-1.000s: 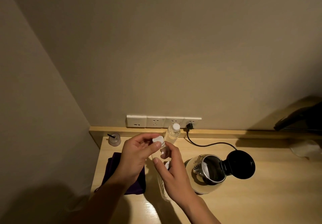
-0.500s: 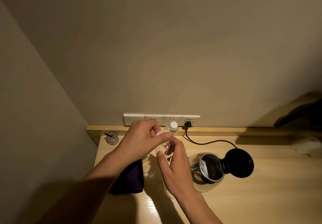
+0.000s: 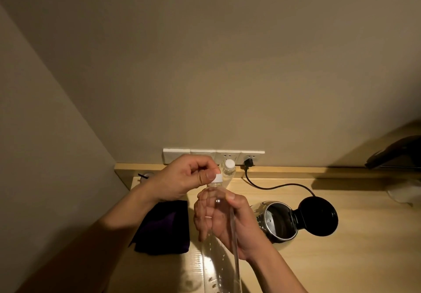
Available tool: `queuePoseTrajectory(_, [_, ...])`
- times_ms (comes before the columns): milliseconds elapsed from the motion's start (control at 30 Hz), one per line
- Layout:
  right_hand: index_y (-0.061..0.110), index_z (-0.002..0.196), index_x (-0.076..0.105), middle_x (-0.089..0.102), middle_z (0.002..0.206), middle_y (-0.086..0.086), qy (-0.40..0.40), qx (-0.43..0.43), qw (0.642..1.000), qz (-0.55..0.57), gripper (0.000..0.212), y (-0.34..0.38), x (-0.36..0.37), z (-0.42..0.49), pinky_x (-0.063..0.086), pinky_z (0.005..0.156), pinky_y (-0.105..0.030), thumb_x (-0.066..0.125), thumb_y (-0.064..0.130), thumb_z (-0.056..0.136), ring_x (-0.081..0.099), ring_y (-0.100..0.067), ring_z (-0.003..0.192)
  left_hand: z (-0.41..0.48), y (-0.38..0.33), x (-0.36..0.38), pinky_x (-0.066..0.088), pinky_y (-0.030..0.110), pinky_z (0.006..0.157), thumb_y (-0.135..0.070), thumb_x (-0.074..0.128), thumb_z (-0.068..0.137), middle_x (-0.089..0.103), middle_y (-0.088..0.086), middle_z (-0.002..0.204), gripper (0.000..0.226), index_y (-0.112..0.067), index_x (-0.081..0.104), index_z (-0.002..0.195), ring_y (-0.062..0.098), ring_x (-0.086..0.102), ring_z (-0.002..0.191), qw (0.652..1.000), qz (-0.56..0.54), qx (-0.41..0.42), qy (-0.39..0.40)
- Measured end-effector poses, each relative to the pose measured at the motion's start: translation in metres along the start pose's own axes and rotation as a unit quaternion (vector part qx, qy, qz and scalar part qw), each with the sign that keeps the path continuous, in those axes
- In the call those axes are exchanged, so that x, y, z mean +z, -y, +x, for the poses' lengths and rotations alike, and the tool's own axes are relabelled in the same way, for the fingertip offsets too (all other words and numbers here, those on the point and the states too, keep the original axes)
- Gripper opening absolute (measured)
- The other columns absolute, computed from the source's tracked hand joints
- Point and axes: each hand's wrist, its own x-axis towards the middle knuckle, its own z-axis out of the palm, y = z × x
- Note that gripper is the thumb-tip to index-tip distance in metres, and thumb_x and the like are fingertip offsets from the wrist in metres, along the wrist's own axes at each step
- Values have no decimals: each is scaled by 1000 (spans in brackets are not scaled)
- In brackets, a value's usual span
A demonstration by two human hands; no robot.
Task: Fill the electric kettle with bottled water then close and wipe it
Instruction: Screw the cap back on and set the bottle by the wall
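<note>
Currently both hands are on the water bottle [image 3: 218,247], held above the counter [image 3: 341,258].
Fingers of left hand [image 3: 182,179] curled, pinching white cap [image 3: 217,178]; right hand [image 3: 230,222] wrapped round bottle body; kettle [image 3: 275,222] stands mid-counter, lid [image 3: 317,216] open; purple cloth [image 3: 164,226] near left edge.

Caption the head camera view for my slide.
Left hand pinches the white cap of a clear water bottle gripped by the right hand, beside the open kettle.

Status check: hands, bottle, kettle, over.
Left hand pinches cap; right hand grips bottle. Kettle lid open. Purple cloth left of bottle, not blocking.
</note>
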Motion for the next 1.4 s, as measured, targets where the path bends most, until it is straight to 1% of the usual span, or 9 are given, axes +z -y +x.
queuePoseTrajectory(100, [5, 114, 58, 63, 93, -18, -127, -42, 979, -156, 53, 2, -4, 7, 56, 67, -34, 68, 49, 86, 64, -31, 82, -4, 9, 4, 51, 20, 78, -79, 61, 79, 76, -17, 91, 64, -25, 73, 111, -1, 66, 82, 993, -29, -38, -111])
queuePoseTrajectory(200, [32, 114, 59, 69, 99, 3, -247, -93, 907, -328, 35, 2, -11, 14, 55, 78, -28, 73, 45, 85, 67, -17, 93, -19, 31, 6, 55, 29, 79, -88, 53, 76, 73, -21, 95, 71, -35, 68, 120, -1, 63, 77, 974, -17, -74, -215])
queuePoseTrajectory(300, [35, 114, 51, 66, 104, 8, -320, -102, 843, -421, 45, 6, -15, 24, 56, 83, -31, 83, 40, 82, 64, -6, 97, -34, 59, 18, 58, 46, 99, -43, 65, 96, 68, -16, 113, 25, -41, 63, 121, 6, 66, 99, 965, 42, -141, -219])
queuePoseTrajectory(400, [28, 112, 47, 62, 104, 8, -347, -87, 804, -475, 53, 11, -15, 38, 56, 83, -35, 85, 43, 78, 62, -7, 96, -39, 87, 29, 56, 42, 99, -23, 81, 87, 60, -17, 124, 54, -47, 56, 128, 9, 62, 110, 964, 79, -158, -197])
queuePoseTrajectory(567, [26, 115, 48, 63, 108, 9, -257, -59, 794, -548, 57, 19, -23, 64, 52, 80, -21, 86, 46, 78, 62, -6, 100, -18, 110, 22, 56, 47, 101, -27, 82, 80, 66, -19, 127, 61, -46, 56, 132, 6, 62, 117, 962, 93, -139, -213])
queuePoseTrajectory(733, [27, 143, 51, 62, 137, 9, -151, -56, 769, -618, 64, 50, -45, 83, 49, 100, -26, 77, 44, 87, 58, -4, 123, 1, 127, 0, 55, 51, 100, -57, 79, 71, 68, -21, 124, 68, -52, 52, 133, 8, 65, 115, 963, 98, -153, -199])
queuePoseTrajectory(933, [23, 122, 71, 73, 120, 9, -61, -11, 707, -704, 34, 65, -69, 114, 51, 92, -29, 78, 30, 89, 64, -6, 107, 14, 160, -13, 55, 48, 103, -49, 87, 71, 71, -21, 121, 65, -53, 54, 127, 5, 67, 114, 966, 79, -170, -177])
queuePoseTrajectory(1167, [22, 125, 69, 74, 122, 2, -22, 18, 636, -771, 37, 49, -88, 129, 55, 95, -42, 76, 32, 90, 69, -17, 111, 24, 189, -13, 57, 48, 102, -34, 90, 73, 71, -22, 120, 64, -51, 55, 124, 5, 69, 113, 965, 86, -180, -169])
queuePoseTrajectory(1400, [24, 129, 65, 74, 125, 2, -27, 32, 615, -788, 38, 48, -94, 134, 56, 95, -43, 73, 32, 93, 69, -18, 113, 28, 194, -6, 58, 44, 100, -40, 89, 73, 65, -39, 114, 64, -68, 50, 115, 2, 67, 111, 960, 92, -178, -193])
